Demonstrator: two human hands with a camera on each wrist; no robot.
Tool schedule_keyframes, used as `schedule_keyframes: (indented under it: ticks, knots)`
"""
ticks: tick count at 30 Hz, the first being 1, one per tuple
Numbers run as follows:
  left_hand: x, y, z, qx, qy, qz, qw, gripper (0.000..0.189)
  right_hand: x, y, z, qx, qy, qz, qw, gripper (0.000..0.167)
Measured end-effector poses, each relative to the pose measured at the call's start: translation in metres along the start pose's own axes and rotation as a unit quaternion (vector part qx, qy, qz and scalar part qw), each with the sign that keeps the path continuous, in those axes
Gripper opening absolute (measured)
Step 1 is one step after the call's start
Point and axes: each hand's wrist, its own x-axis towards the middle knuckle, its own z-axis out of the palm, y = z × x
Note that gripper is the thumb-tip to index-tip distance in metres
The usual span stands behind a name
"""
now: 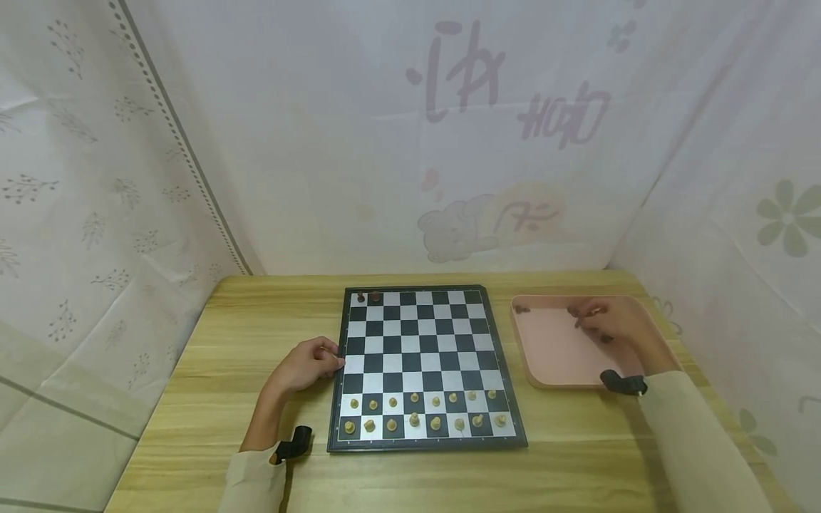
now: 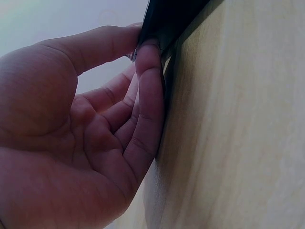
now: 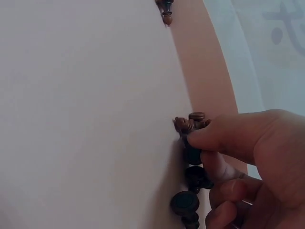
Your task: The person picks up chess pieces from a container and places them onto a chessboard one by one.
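A black-and-white chessboard point(image 1: 420, 344) lies on the table. My left hand point(image 1: 312, 365) pinches its left edge, and the left wrist view shows thumb and fingertips meeting at the dark board rim point(image 2: 169, 21). Pale chess pieces point(image 1: 435, 423) fill the two near rows; two dark reddish pieces point(image 1: 375, 296) stand in the far left corner. Over the pink tray point(image 1: 551, 356), my right hand point(image 1: 609, 320) pinches a dark chess piece point(image 3: 193, 156) between thumb and index finger, its base partly covered by them. More dark pieces point(image 3: 185, 203) lie close around the fingertips.
Another dark piece point(image 1: 522, 309) lies in the tray's far left corner. The wooden table point(image 1: 256, 320) carries board and tray side by side. Printed cloth point(image 1: 359, 142) hangs behind and at both sides. Each wrist wears a black strap mount point(image 1: 622, 382).
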Motion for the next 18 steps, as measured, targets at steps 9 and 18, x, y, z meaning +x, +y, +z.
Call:
schedule_keyframes:
  ticks: [9,18]
  knots:
    - [0.0003,0.0006,0.0010,0.009,0.005,-0.005,0.9999,0.024,-0.0016,0.0000,0.0002,-0.034,0.024,-0.018,0.9990,0.031]
    - [0.0000,0.0014,0.0006,0.005,0.004,-0.005,1.0000,0.024,0.0018,-0.0013,0.0062,-0.017,0.021,-0.052,0.9983,0.018]
